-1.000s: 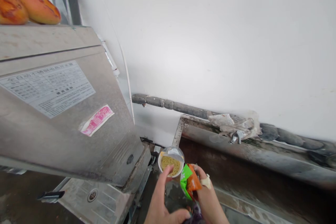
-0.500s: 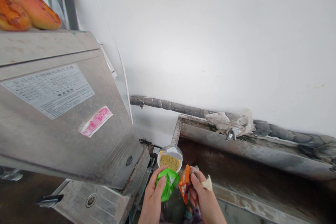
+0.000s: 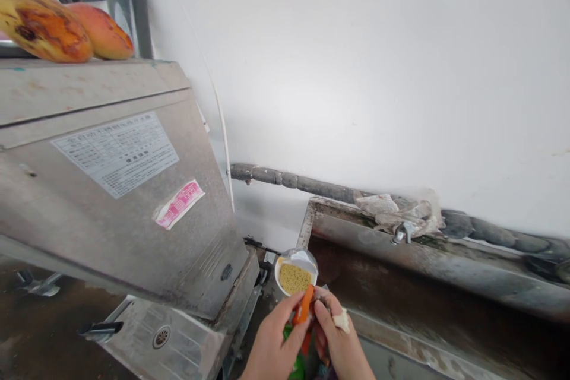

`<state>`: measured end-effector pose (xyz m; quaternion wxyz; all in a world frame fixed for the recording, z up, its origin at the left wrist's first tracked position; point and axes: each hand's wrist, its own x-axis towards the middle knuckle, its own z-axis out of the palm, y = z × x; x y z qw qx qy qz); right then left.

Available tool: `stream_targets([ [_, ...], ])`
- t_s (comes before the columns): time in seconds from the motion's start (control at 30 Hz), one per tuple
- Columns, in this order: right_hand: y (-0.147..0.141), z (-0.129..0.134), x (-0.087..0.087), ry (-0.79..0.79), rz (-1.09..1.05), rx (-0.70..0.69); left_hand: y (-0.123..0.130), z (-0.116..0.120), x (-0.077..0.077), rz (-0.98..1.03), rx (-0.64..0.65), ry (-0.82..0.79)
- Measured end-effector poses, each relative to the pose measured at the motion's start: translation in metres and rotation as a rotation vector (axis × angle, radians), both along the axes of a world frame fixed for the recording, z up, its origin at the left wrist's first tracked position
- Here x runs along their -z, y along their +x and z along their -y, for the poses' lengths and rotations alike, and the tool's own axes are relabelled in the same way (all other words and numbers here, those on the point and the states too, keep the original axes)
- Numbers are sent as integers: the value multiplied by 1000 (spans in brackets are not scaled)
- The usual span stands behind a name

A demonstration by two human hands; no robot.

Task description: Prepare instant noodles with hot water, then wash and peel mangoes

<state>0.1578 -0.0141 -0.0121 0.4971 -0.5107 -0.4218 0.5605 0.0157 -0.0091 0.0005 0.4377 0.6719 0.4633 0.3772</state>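
The left hand pinches a small orange foil packet upright between thumb and fingers, with a crumpled bright green packet showing below its thumb. The right hand, a pale cream wrap around one finger, is closed right beside the orange packet, its thumb bent against the fingers; it seems to grip the packet's far side, though the fingers hide the spot. Just beyond both hands stands a round white cup, its silvery peeled lid folded back at the far edge and a yellow, speckled block of noodles inside. To the right of the cup runs a long, stained metal trough, with a chrome tap and crumpled clear plastic at its back, near a dark, segmented wrapped pipe along the white wall. On the left, a grey steel machine carries two orange-red mangoes on top, above a metal drip tray with a round drain
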Motion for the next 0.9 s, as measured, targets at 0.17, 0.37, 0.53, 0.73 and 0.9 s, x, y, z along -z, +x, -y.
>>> stream_targets([
  [0.17,10,-4,2,-18,-171,15,-14,-10,-2,168,-42,-166],
  [0.37,16,-8,-11,89,-73,-23,-33,-12,-6,315,-50,-297],
  [0.53,13,-9,-12,160,-4,-135,-30,-15,-17,334,-33,-317],
  [0.73,9,-5,-22,243,143,-307,-16,-24,-24,157,18,-263],
  [0.9,20,-4,-25,251,163,-326,-14,-24,-29,51,15,-213],
])
